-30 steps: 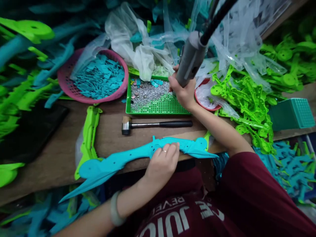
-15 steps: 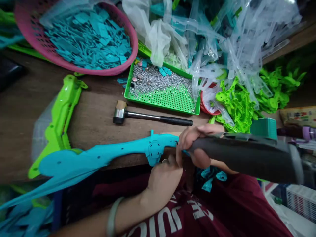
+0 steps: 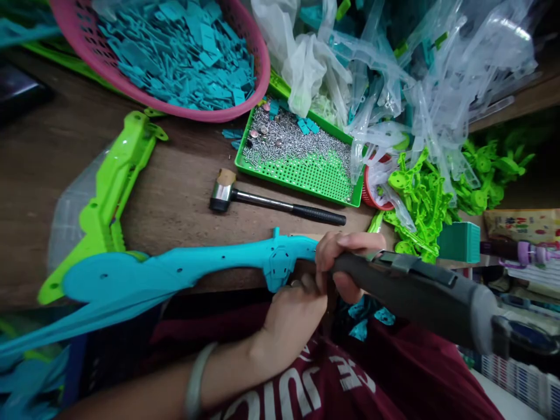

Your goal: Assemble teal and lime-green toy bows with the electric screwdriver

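Observation:
My right hand (image 3: 345,256) is closed around the front end of a dark grey electric screwdriver (image 3: 411,294), whose cord end points to the lower right. Its tip is hidden behind my fingers, at the right end of a long turquoise plastic part (image 3: 221,256). My left hand (image 3: 300,315), with a pale bangle on its wrist, is closed at that same end of the part, just below the right hand. The part stretches left over the table edge, its disc-shaped end overlapping a lime-green plastic part (image 3: 102,204).
A rubber-headed hammer (image 3: 271,201) lies beyond the turquoise part. Behind it stand a green tray (image 3: 301,181) of small screws and a pink basket (image 3: 196,114) of turquoise pieces. Clear plastic pieces (image 3: 437,87) and lime-green parts (image 3: 420,204) are heaped at the right.
The screwdriver's rear end has swung down toward my body. Both hands stay at the turquoise part's right end. The camera view has shifted slightly.

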Demonstrator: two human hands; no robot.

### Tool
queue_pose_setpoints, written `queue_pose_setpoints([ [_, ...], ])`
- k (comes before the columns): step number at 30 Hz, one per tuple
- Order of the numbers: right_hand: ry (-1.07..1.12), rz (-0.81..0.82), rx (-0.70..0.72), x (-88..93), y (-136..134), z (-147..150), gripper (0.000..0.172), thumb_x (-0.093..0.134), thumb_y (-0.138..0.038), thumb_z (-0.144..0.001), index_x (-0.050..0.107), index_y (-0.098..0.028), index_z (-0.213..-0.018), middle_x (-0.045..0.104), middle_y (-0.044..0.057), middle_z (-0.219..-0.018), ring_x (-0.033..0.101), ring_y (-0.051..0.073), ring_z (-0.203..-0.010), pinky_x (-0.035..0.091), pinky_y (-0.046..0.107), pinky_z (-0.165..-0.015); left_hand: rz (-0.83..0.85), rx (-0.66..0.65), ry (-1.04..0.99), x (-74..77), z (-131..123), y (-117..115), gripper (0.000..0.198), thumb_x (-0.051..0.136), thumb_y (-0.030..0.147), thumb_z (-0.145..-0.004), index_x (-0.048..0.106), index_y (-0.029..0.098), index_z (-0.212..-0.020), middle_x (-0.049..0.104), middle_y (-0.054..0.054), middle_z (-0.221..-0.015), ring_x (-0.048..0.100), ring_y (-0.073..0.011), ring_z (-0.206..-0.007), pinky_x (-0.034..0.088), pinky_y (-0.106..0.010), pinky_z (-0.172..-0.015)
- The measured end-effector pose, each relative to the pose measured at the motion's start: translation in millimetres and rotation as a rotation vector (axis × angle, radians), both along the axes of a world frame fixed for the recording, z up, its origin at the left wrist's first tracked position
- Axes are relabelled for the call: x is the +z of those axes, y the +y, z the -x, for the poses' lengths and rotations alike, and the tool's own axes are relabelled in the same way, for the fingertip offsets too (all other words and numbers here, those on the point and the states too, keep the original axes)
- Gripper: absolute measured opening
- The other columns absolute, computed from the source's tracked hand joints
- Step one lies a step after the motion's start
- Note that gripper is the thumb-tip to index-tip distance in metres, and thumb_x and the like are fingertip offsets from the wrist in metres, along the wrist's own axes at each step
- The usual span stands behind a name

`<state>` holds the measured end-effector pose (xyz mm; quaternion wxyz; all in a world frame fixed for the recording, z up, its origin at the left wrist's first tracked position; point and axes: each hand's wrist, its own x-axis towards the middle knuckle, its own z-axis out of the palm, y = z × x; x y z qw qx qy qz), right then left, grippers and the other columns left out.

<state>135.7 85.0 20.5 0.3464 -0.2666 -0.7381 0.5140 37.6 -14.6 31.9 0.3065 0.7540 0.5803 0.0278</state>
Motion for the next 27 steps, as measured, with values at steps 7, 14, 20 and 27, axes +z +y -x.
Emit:
queue_pose_setpoints([
  [7, 0.171, -0.056, 0.158, 5.8, 6.6, 13.4, 0.018, 0.065, -0.039, -0.084, 0.053, -0.027, -0.089, 0.055, -0.006, -0.051, 0.054, 0.013, -0.039, 0.045, 0.026, -0.038, -0.064, 0.05, -0.009, -0.1, -1.8, 2.7, 0.03, 0.044, -0.004, -0.081, 0.069, 0.012, -0.078, 0.063, -0.008, -0.063, 0.062, -0.0214, -0.051, 0.036, -0.025, -0.041],
  [14, 0.408, -0.055, 0.122, 22.5, 53.1, 5.9, 0.032, 0.061, -0.045, -0.089, 0.05, -0.032, -0.116, 0.049, -0.011, -0.054, 0.052, 0.011, -0.04, 0.046, 0.022, -0.04, -0.216, 0.173, -0.099, -11.2, 23.8, -25.3, 0.038, 0.041, 0.011, -0.095, 0.067, 0.013, -0.122, 0.071, -0.012, -0.081, 0.068, -0.0202, -0.061, 0.041, -0.024, -0.045],
  [20, 0.052, -0.128, -0.371, 17.2, 91.2, 11.7, 0.043, 0.046, -0.063, -0.094, 0.048, -0.027, -0.116, 0.049, -0.006, -0.067, 0.055, 0.013, -0.055, 0.05, 0.027, -0.056, 0.813, 0.486, -1.214, -22.7, -5.8, -44.3, 0.034, 0.064, 0.05, -0.088, 0.064, 0.019, -0.101, 0.073, -0.01, -0.093, 0.072, -0.02, -0.078, 0.057, -0.029, -0.063],
  [27, -0.469, -0.457, -0.133, 42.4, 46.3, -60.5, 0.042, 0.057, -0.04, -0.092, 0.051, -0.018, -0.128, 0.061, 0.014, -0.123, 0.054, 0.026, -0.117, 0.048, 0.047, -0.101, 0.914, 1.159, -1.471, -29.1, -61.5, -15.1, 0.047, 0.074, 0.052, -0.078, 0.065, 0.022, -0.113, 0.068, -0.009, -0.129, 0.068, -0.0242, -0.111, 0.059, -0.034, -0.081],
])
